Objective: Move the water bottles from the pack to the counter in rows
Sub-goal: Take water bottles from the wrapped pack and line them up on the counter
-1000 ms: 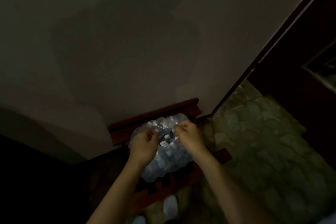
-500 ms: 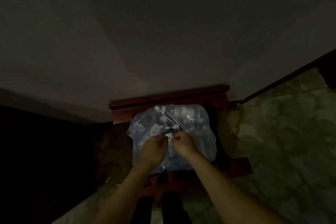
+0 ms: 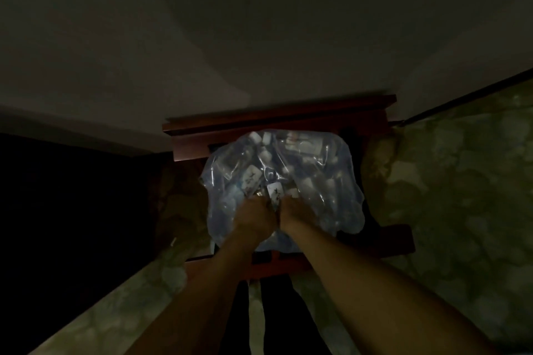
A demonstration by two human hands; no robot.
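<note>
From the head view, your left hand (image 3: pixel 253 217) and your right hand (image 3: pixel 292 215) sit close together, almost touching, on the near top of the clear, bluish plastic-wrapped pack of water bottles (image 3: pixel 284 186). The fingers of both hands are curled and seem to pinch the film at one spot, though the dim light hides the fingertips. The pack rests on a dark red wooden stand (image 3: pixel 288 121) that is against the pale wall (image 3: pixel 259 37), with greenish stone-pattern floor (image 3: pixel 461 181) beside it. White caps and labels show through the wrap, so the bottles are all inside the pack. No counter is in view.

I judge you are at the opening step, tearing the wrap. The next move calls for pulling the two pinches apart until the hole is wide enough, then gripping one bottle by its neck
</note>
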